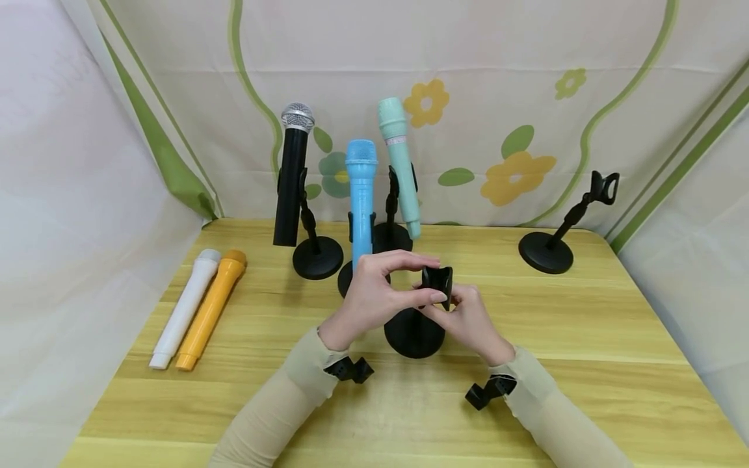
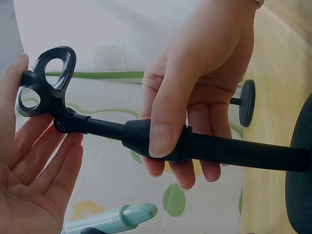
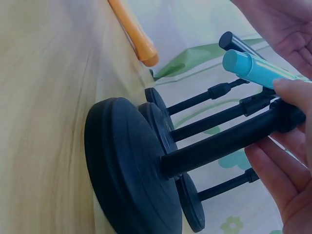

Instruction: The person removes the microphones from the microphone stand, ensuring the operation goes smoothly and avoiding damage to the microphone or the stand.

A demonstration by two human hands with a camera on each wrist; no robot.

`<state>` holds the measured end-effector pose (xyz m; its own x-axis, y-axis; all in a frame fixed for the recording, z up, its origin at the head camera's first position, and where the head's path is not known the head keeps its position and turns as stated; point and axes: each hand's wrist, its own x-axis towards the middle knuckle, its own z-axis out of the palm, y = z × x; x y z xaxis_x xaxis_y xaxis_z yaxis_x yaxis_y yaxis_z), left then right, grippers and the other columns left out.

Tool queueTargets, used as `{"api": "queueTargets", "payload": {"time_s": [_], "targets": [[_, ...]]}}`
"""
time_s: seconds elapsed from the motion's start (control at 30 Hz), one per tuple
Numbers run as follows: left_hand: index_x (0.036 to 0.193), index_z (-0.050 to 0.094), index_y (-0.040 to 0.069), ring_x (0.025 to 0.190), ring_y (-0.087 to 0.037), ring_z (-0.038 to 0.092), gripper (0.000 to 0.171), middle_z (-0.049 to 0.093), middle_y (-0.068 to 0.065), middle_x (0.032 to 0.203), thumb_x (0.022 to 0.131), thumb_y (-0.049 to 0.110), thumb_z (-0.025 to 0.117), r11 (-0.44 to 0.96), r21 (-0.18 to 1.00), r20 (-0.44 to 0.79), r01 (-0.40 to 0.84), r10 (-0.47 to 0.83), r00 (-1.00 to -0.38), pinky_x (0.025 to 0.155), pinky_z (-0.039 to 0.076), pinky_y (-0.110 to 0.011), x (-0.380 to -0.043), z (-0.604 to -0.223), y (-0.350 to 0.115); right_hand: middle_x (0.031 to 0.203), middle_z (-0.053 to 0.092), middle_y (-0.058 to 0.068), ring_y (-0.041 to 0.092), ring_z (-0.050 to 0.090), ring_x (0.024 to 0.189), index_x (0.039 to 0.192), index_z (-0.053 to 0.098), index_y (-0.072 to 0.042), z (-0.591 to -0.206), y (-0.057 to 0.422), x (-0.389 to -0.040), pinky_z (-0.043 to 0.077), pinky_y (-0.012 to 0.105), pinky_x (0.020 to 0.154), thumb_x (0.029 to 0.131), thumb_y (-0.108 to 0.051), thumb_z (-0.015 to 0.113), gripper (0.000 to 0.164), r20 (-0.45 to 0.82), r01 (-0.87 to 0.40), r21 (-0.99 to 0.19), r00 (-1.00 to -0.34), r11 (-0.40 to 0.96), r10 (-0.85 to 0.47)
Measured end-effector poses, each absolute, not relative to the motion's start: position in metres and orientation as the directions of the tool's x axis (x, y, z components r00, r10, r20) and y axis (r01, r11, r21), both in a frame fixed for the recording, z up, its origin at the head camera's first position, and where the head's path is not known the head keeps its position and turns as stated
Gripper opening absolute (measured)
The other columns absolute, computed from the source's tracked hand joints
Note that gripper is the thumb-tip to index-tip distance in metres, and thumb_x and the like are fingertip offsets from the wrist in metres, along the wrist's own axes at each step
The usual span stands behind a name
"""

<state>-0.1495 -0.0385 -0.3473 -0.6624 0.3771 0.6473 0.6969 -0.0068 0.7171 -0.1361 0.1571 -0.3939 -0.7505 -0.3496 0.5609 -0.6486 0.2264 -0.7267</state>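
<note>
I had the left hand (image 1: pixel 374 292) pinching the clip (image 1: pixel 433 279) between its thumb and fingers, while the right hand (image 1: pixel 475 324) gripped the collar (image 2: pixel 134 136) just below, thumb and fingers on opposite sides. To my judgement, everything hung on the line joining those two grips: the post (image 2: pixel 243 151) ran upright along it, with the thin rod (image 2: pixel 105 128) above the collar ending at the clip's pivot (image 2: pixel 60 126). So the clip lay at the top, nearer the left hand, and the right hand kept to the shaft. Underneath, the round base (image 1: pixel 400 338) appeared to rest on the table (image 1: pixel 585 338). Just beyond the left hand rose the blue microphone (image 1: pixel 361 185), with the mint microphone (image 1: pixel 400 156) and black microphone (image 1: pixel 290 175) behind. Well off to the left, the white microphone (image 1: pixel 186 312) and orange microphone (image 1: pixel 212 312) lay side by side, both slanting away from me; far right stood a bare-clipped stand (image 1: pixel 545 253).
</note>
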Motion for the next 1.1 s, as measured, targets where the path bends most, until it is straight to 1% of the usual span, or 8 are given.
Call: {"api": "queueTargets", "payload": {"time_s": [0.17, 0.33, 0.4, 0.5, 0.6, 0.77, 0.97, 1.1], "targets": [[0.116, 0.076, 0.003, 0.107, -0.014, 0.068, 0.039, 0.074, -0.003, 0.114, 0.08, 0.01, 0.089, -0.009, 0.717, 0.65, 0.698, 0.373, -0.663, 0.091, 0.056, -0.034, -0.15, -0.349, -0.039, 0.102, 0.074, 0.018, 0.012, 0.071, 0.091, 0.107, 0.073, 0.007, -0.391, 0.157, -0.136, 0.057, 0.021, 0.069, 0.082, 0.018, 0.075, 0.028, 0.562, -0.652, -0.725, -0.747, 0.224, -0.355], [0.117, 0.075, 0.004, 0.111, -0.014, 0.067, 0.04, 0.073, -0.002, 0.117, 0.08, 0.011, 0.089, -0.01, 0.7, 0.663, 0.714, 0.378, -0.646, 0.092, 0.055, -0.035, -0.15, -0.352, -0.039, 0.1, 0.075, 0.017, 0.011, 0.07, 0.087, 0.106, 0.073, 0.005, -0.39, 0.157, -0.136, 0.052, 0.019, 0.06, 0.082, 0.02, 0.074, 0.028, 0.575, -0.665, -0.715, -0.735, 0.217, -0.359], [0.117, 0.075, 0.004, 0.111, -0.014, 0.067, 0.04, 0.073, -0.002, 0.118, 0.08, 0.011, 0.089, -0.011, 0.693, 0.67, 0.721, 0.381, -0.638, 0.093, 0.055, -0.035, -0.151, -0.352, -0.038, 0.099, 0.075, 0.016, 0.01, 0.068, 0.082, 0.105, 0.074, 0.005, -0.391, 0.157, -0.137, 0.048, 0.018, 0.056, 0.081, 0.021, 0.073, 0.028, 0.582, -0.672, -0.708, -0.729, 0.218, -0.36], [0.116, 0.076, 0.004, 0.111, -0.014, 0.067, 0.04, 0.073, -0.002, 0.117, 0.079, 0.01, 0.09, -0.005, 0.689, 0.67, 0.725, 0.385, -0.634, 0.092, 0.055, -0.035, -0.151, -0.353, -0.038, 0.097, 0.075, 0.016, 0.01, 0.068, 0.081, 0.103, 0.074, 0.003, -0.392, 0.157, -0.137, 0.047, 0.018, 0.055, 0.081, 0.021, 0.074, 0.028, 0.583, -0.675, -0.705, -0.726, 0.218, -0.364], [0.114, 0.076, 0.005, 0.11, -0.013, 0.067, 0.039, 0.073, -0.003, 0.116, 0.078, 0.01, 0.09, 0.01, 0.704, 0.651, 0.71, 0.39, -0.651, 0.092, 0.055, -0.034, -0.151, -0.357, -0.038, 0.097, 0.075, 0.016, 0.012, 0.07, 0.086, 0.103, 0.074, 0.003, -0.392, 0.158, -0.137, 0.052, 0.018, 0.061, 0.082, 0.02, 0.074, 0.027, 0.573, -0.665, -0.717, -0.733, 0.209, -0.367], [0.112, 0.076, 0.0, 0.11, -0.015, 0.067, 0.038, 0.074, -0.01, 0.113, 0.077, 0.004, 0.09, 0.022, 0.737, 0.615, 0.675, 0.391, -0.685, 0.092, 0.055, -0.033, -0.145, -0.359, -0.038, 0.098, 0.075, 0.018, 0.017, 0.073, 0.093, 0.103, 0.074, 0.005, -0.391, 0.158, -0.137, 0.06, 0.026, 0.076, 0.082, 0.019, 0.074, 0.025, 0.554, -0.645, -0.74, -0.746, 0.191, -0.37], [0.109, 0.074, -0.006, 0.109, -0.02, 0.068, 0.036, 0.073, -0.018, 0.111, 0.076, -0.003, 0.088, 0.01, 0.724, 0.634, 0.689, 0.384, -0.671, 0.091, 0.055, -0.033, -0.133, -0.346, -0.038, 0.099, 0.074, 0.023, 0.018, 0.073, 0.095, 0.105, 0.073, 0.008, -0.392, 0.159, -0.137, 0.06, 0.028, 0.078, 0.083, 0.018, 0.074, 0.024, 0.537, -0.631, -0.751, -0.754, 0.192, -0.377], [0.109, 0.073, -0.008, 0.109, -0.021, 0.069, 0.037, 0.073, -0.019, 0.11, 0.075, -0.005, 0.088, -0.008, 0.72, 0.644, 0.694, 0.382, -0.663, 0.093, 0.055, -0.036, -0.131, -0.346, -0.039, 0.102, 0.075, 0.018, 0.02, 0.073, 0.095, 0.109, 0.074, 0.005, -0.407, 0.163, -0.144, 0.059, 0.03, 0.081, 0.086, 0.012, 0.075, 0.023, 0.528, -0.623, -0.759, -0.759, 0.189, -0.382]]}}
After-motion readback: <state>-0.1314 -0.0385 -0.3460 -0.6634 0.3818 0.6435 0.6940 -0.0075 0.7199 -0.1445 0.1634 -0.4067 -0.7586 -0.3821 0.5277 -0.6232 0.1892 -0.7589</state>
